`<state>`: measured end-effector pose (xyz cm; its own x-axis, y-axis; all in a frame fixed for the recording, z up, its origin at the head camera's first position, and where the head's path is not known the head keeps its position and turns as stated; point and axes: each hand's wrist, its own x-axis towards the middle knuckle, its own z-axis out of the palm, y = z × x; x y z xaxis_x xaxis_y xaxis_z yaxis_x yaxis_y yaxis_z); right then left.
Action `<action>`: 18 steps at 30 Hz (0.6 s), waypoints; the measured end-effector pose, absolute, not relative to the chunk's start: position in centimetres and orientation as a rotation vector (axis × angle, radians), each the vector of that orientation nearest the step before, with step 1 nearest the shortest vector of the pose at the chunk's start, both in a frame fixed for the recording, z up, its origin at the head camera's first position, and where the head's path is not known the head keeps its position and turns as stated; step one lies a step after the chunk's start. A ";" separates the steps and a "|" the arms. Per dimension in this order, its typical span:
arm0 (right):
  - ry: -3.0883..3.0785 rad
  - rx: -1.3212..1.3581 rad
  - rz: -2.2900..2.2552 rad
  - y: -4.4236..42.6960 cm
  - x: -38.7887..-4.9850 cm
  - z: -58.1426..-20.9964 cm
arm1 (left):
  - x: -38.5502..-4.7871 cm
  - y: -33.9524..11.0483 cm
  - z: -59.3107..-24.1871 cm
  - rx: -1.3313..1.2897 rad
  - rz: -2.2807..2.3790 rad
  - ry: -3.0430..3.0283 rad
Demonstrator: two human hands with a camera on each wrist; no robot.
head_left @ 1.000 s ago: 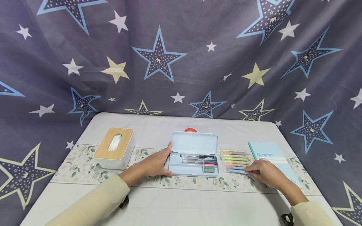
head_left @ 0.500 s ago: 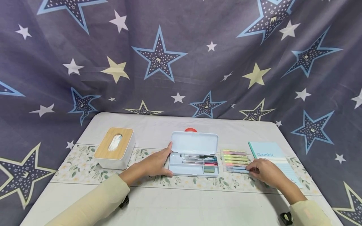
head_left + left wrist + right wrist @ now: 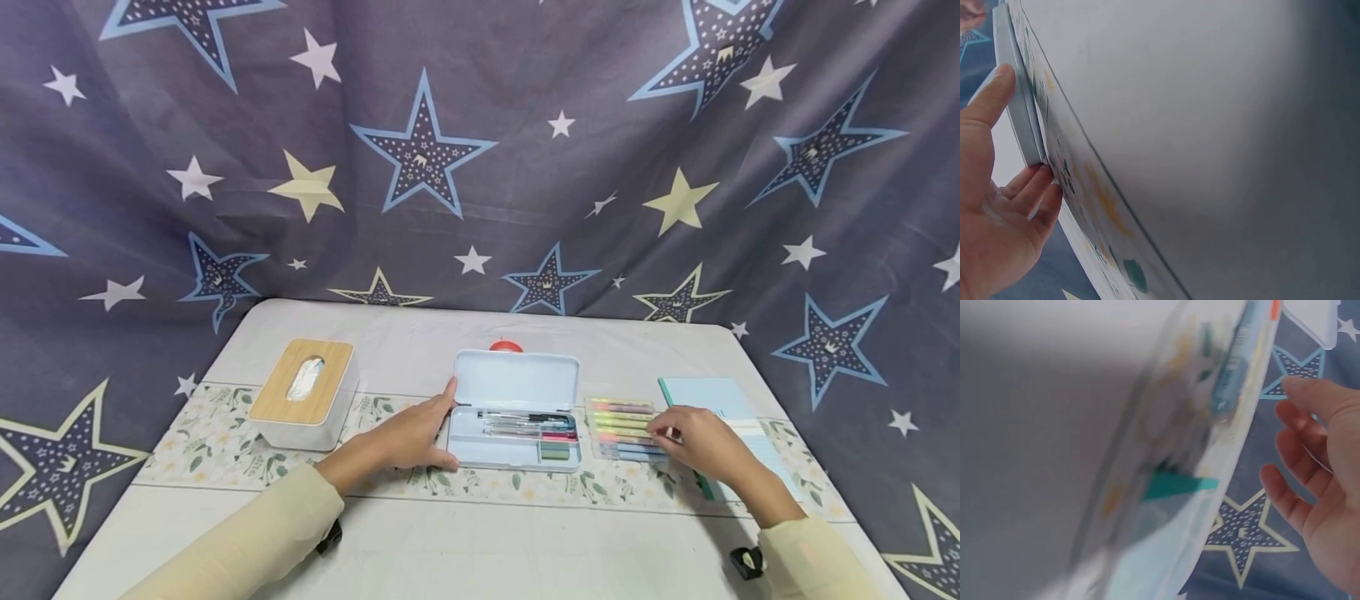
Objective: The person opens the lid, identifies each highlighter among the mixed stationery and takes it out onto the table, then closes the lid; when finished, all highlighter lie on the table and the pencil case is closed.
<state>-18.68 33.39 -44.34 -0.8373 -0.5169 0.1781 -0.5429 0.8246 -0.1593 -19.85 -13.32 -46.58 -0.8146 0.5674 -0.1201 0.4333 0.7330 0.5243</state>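
A light blue pencil case [image 3: 517,379] lies with its lid raised, holding several pens [image 3: 525,423] and a green block [image 3: 555,451]. My left hand [image 3: 411,435] rests against its left end, thumb near the front corner; the left wrist view has the thumb [image 3: 996,94] and fingertips touching the case [image 3: 1022,119]. To the right lies a clear case with several highlighters [image 3: 622,422], including a blue one [image 3: 1235,369]. Over its right side hovers my right hand [image 3: 697,442], fingers loosely bent, thumb apart from them, holding nothing in the right wrist view.
A light blue notebook [image 3: 708,396] lies at the right, partly under my right hand. The tissue box [image 3: 300,383] with a wooden top stands at the left. Behind the pencil case lid shows a red object [image 3: 506,345], mostly hidden. A star-patterned cloth [image 3: 480,167] hangs behind the table.
My right hand has come away from the blue highlighter at the near side of the clear case and risen slightly. My left hand and the pencil case have stayed put.
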 end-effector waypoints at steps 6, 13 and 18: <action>-2.877 0.811 0.348 30.9 -20.2 -43.5 | -19.7 -13.3 -46.6 0.798 0.700 2.662; -2.878 0.779 0.424 27.8 -22.9 -43.0 | -19.8 -13.4 -46.6 0.793 0.685 2.669; -2.880 0.771 0.505 26.1 -24.7 -43.0 | -19.8 -13.4 -46.7 0.794 0.687 2.669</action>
<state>-24.70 26.08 -42.96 -0.8636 -0.4641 0.1972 -0.5035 0.8149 -0.2872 -19.83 -13.41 -46.70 -0.8126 0.5702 -0.1206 0.4410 0.7369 0.5124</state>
